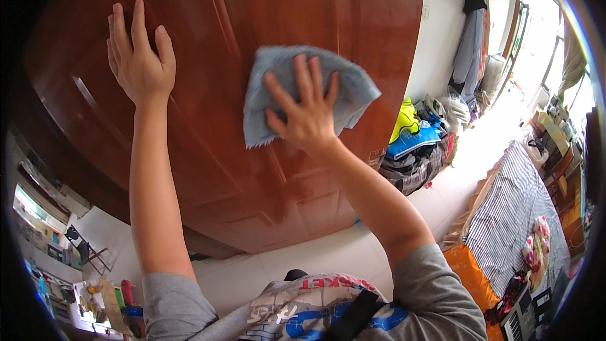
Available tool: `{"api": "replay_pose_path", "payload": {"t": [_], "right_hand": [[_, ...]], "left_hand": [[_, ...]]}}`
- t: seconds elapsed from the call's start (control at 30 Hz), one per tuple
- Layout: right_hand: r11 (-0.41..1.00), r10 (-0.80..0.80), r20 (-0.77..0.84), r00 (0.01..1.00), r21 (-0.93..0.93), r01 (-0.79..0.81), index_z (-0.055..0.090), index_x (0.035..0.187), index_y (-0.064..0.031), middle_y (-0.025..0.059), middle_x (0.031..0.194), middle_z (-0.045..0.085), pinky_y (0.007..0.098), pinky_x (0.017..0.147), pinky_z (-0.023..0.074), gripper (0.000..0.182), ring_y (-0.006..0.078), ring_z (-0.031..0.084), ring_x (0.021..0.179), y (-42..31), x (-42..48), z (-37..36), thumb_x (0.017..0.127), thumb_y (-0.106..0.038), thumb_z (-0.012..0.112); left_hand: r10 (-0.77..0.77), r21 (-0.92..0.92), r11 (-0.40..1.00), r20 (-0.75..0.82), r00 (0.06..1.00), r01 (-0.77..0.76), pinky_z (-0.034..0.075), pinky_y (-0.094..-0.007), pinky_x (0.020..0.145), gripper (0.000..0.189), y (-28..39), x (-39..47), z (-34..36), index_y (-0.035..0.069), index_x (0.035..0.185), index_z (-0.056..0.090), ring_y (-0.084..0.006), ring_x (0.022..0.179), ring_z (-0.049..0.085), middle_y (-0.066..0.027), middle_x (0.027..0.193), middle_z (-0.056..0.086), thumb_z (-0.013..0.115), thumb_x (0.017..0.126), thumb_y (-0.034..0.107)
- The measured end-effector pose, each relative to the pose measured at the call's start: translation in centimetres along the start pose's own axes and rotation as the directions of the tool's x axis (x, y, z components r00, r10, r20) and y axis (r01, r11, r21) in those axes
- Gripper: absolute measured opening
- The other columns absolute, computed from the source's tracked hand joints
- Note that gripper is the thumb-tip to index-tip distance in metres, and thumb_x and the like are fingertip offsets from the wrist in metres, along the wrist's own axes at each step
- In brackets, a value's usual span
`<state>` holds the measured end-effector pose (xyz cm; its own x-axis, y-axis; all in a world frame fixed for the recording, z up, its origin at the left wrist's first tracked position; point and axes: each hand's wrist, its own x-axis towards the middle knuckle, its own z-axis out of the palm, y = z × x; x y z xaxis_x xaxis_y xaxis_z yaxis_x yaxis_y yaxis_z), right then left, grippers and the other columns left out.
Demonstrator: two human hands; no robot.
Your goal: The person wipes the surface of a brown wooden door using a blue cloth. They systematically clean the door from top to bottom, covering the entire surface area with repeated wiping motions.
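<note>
A reddish-brown wooden panel door (293,9) fills the upper middle of the view. Against its right part lies a grey-blue cloth (350,80), pressed flat under the spread fingers of my right hand (307,104). My left hand (144,61) rests on the door's left side, fingers up and apart, with nothing in it. The cloth's lower left edge is frayed, and its right corner sticks out beyond my fingers.
Right of the door, a plaid bag (421,170) and a blue package (414,139) stand by the wall. Farther right is a bed with a striped sheet (516,213). A folding chair (87,248) stands at the lower left, on the tiled floor.
</note>
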<state>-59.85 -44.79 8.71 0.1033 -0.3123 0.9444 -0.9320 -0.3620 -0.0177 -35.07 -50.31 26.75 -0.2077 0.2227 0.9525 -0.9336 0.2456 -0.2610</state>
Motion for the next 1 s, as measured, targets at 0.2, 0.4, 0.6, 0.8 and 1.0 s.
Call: {"api": "replay_pose_path", "payload": {"t": [0.2, 0.4, 0.6, 0.8, 1.0], "right_hand": [[0.979, -0.179, 0.142, 0.973, 0.126, 0.162, 0.051, 0.15, -0.0419, 0.0095, 0.17, 0.025, 0.0746, 0.115, 0.0217, 0.068, 0.035, 0.025, 0.156, 0.7, -2.6, 0.3, 0.086, -0.046, 0.074], [0.987, 0.104, 0.008, 0.995, -0.127, -0.102, 0.053, 0.148, -0.0446, 0.0119, 0.172, 0.015, 0.0799, 0.114, 0.0116, 0.064, 0.0424, 0.015, 0.157, 7.0, 3.0, -6.5, 0.088, -0.054, 0.074], [0.965, 0.176, -0.296, 0.939, -0.135, -0.224, 0.051, 0.153, -0.0235, 0.0224, 0.169, 0.017, 0.0676, 0.12, 0.0151, 0.067, 0.0456, 0.017, 0.156, 10.3, 3.1, -4.7, 0.092, -0.039, 0.073], [0.969, 0.247, -0.141, 0.959, 0.033, -0.245, 0.046, 0.156, -0.0175, 0.0281, 0.168, 0.016, 0.0731, 0.118, 0.0043, 0.082, 0.0522, 0.013, 0.154, 3.8, -1.1, -0.7, 0.084, -0.044, 0.077], [0.985, 0.066, 0.111, 0.992, 0.153, -0.082, 0.056, 0.148, -0.038, 0.0186, 0.168, 0.027, 0.0721, 0.118, 0.0083, 0.069, 0.0413, 0.026, 0.154, -3.7, -8.8, 3.5, 0.082, -0.046, 0.077]], "left_hand": [[0.03, -0.066, 0.997, 0.042, 0.999, -0.027, 0.031, -0.0591, 0.119, 0.052, -0.3, -0.6, -0.3, 0.019, 0.154, 0.048, -0.0378, 0.152, 0.034, -0.0154, 0.164, 0.035, 0.05, 0.105, 0.037], [0.028, -0.119, 0.993, 0.181, 0.983, -0.006, 0.025, -0.0638, 0.119, 0.057, 4.0, -7.8, -4.5, 0.011, 0.156, 0.043, -0.0407, 0.154, 0.027, -0.019, 0.167, 0.028, 0.05, 0.105, 0.034], [0.062, -0.02, 0.998, 0.216, 0.974, -0.059, 0.024, -0.055, 0.123, 0.058, 6.3, -15.4, -3.8, 0.008, 0.153, 0.048, -0.0426, 0.152, 0.031, -0.024, 0.164, 0.034, 0.04, 0.106, 0.041], [0.049, -0.027, 0.999, 0.191, 0.98, -0.045, 0.024, -0.0534, 0.123, 0.057, 6.7, -15.3, -3.4, 0.008, 0.152, 0.05, -0.0433, 0.151, 0.035, -0.0247, 0.162, 0.037, 0.042, 0.105, 0.041], [0.051, -0.038, 0.998, 0.209, 0.977, -0.044, 0.027, -0.0546, 0.121, 0.058, 6.5, -15.1, -3.6, 0.008, 0.153, 0.048, -0.0427, 0.152, 0.033, -0.0232, 0.164, 0.035, 0.046, 0.104, 0.038]]}}
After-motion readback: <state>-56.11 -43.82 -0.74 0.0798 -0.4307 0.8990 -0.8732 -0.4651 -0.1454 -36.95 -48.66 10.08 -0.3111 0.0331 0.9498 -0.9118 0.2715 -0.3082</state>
